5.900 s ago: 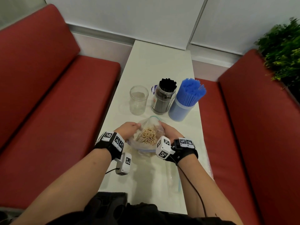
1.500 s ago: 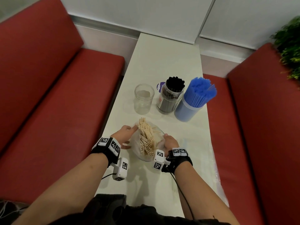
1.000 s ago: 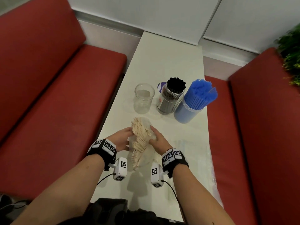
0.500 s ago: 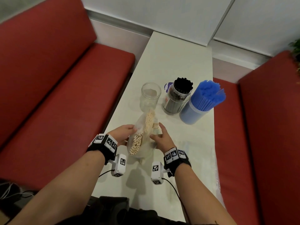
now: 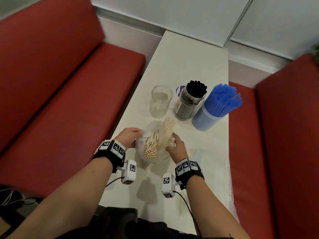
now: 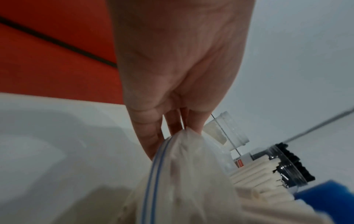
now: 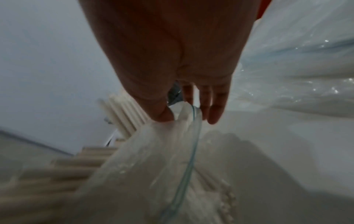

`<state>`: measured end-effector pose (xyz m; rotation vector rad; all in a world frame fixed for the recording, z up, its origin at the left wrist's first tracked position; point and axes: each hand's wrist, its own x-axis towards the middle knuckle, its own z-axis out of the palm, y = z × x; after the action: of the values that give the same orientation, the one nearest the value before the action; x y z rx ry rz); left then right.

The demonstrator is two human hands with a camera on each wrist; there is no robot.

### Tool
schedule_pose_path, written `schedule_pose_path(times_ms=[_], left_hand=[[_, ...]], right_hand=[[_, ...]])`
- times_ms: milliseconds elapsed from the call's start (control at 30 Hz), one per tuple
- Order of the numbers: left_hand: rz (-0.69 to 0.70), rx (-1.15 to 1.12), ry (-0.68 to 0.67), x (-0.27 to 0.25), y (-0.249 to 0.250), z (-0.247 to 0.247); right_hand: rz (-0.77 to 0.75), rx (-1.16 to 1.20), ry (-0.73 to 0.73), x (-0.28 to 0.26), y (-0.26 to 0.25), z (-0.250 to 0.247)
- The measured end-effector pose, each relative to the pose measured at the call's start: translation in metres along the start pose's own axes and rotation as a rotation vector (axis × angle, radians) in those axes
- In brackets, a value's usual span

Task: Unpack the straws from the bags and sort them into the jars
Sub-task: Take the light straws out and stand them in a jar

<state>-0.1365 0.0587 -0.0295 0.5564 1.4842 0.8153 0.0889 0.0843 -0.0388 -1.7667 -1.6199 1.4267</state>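
A clear zip bag point(image 5: 143, 145) full of beige paper straws point(image 5: 156, 140) is held up over the white table point(image 5: 189, 66), the straws sticking out of its open mouth toward the jars. My left hand point(image 5: 130, 138) pinches the bag's left rim point(image 6: 184, 136). On the other side my right hand point(image 5: 175, 146) pinches the right rim point(image 7: 184, 112). Just beyond stands an empty clear jar point(image 5: 160, 100). Beside it are a jar of black straws point(image 5: 189, 100) and a blue tub of blue straws point(image 5: 215, 107).
Empty crumpled clear bags point(image 5: 229, 183) lie along the table's right edge. Red bench seats point(image 5: 69, 100) flank the table on both sides. A small blue-and-white lid point(image 5: 179, 88) lies behind the black-straw jar.
The straw bundle has tipped from lying in the bag to pointing up and forward at the empty jar. Both hands shifted their hold to the bag's rim and lifted it.
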Motion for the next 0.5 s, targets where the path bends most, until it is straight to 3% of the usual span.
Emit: schedule_pose_path(times_ms=[67,167,267,433,500], left_hand=[[-0.004,0.012,0.018,-0.002,0.0,0.005],[0.017,-0.009,0.013,-0.005,-0.002,0.008],[0.012,-0.029,-0.017,-0.008,-0.003,0.006],[-0.022,-0.059,-0.018,-0.013,0.001,0.003],[-0.023,-0.047,-0.031,-0.015,0.006,0.004]], right_hand=[[-0.135,0.034,-0.045,-0.003,-0.004,0.002],[-0.171,0.098,-0.072,-0.005,-0.009,0.004],[-0.211,-0.016,-0.044,0.001,-0.013,0.009],[-0.322,-0.231,0.23,0.0,-0.021,0.023],[-0.371,-0.191,0.206,-0.003,-0.021,0.029]])
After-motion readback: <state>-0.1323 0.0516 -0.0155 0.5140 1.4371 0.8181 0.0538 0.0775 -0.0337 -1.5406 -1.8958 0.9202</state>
